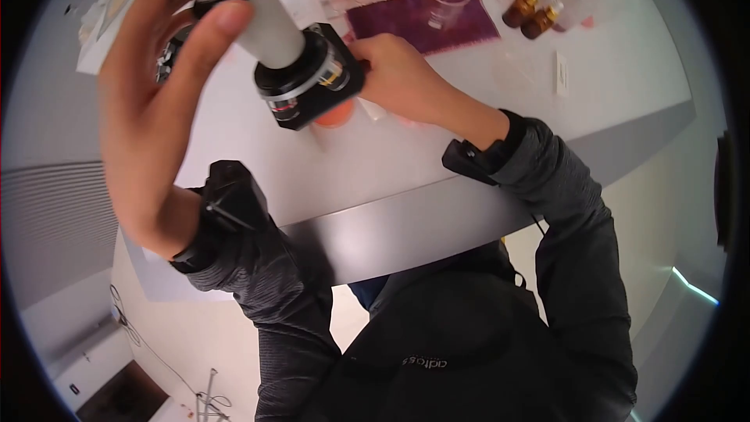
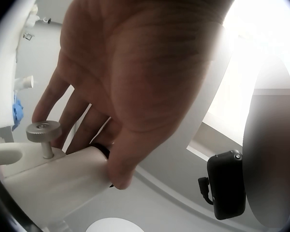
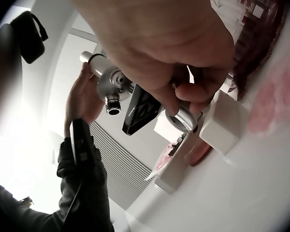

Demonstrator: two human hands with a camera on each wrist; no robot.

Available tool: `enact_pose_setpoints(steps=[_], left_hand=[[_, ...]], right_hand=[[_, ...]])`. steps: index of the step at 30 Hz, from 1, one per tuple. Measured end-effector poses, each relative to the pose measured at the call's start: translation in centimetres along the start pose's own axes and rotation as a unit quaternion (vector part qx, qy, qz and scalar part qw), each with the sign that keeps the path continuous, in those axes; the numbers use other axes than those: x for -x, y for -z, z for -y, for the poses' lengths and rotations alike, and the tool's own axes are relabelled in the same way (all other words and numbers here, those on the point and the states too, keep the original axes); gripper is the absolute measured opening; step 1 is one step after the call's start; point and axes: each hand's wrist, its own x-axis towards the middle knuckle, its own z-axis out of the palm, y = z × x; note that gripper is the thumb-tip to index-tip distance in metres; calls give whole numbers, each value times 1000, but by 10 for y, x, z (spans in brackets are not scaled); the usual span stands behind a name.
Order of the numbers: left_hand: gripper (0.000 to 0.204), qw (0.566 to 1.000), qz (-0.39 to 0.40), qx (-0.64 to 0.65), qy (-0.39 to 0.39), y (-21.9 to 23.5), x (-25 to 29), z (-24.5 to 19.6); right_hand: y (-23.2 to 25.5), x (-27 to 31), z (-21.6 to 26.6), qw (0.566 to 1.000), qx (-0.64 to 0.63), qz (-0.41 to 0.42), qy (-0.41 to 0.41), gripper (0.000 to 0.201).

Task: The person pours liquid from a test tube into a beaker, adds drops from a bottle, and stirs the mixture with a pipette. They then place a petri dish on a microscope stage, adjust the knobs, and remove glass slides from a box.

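A white microscope with a black stage stands on the table, leaning toward the upper left in the head view. My left hand is around its upper tube by a black ring; the thumb presses one side and the fingers lie behind. A silver knob sticks up beside the fingers in the left wrist view. Below the stage, my right hand has its curled fingertips at the rim of the small round mirror, pinching it. The microscope's white base sits under that hand.
A purple mat lies behind the right hand, with a clear beaker on it. Two brown dropper bottles stand farther right. A small white strip lies on the table. An orange-red round thing shows under the stage.
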Motion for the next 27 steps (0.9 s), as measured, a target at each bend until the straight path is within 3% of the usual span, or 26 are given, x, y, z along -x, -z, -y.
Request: enact_pose_setpoints(steps=[2,5,11,13,20,27], left_hand=[[43,997,12,-69,-32,3,-3,7],[42,993,-7,-119,9,5,-2,5],[42,998,8,-61,-28,5,-6,6],[42,997,12,-75,-29,8,-6,5],[44,998,25,-53,-31,8,-7,3],[45,999,25,-38,-25,8,-7,4]], right_hand=[[-1,3,-3,1000,-1,-8,5,27],[-1,6,-2,1000,8,-9,-3,26],[-9,5,-5,998,-57,-4,7,25],[-7,6,2,994,-103,19,-29,25],[-6,1,-3,951,-286,87,-76,24],[-2,1,-2,926,-341,123,-102,29]])
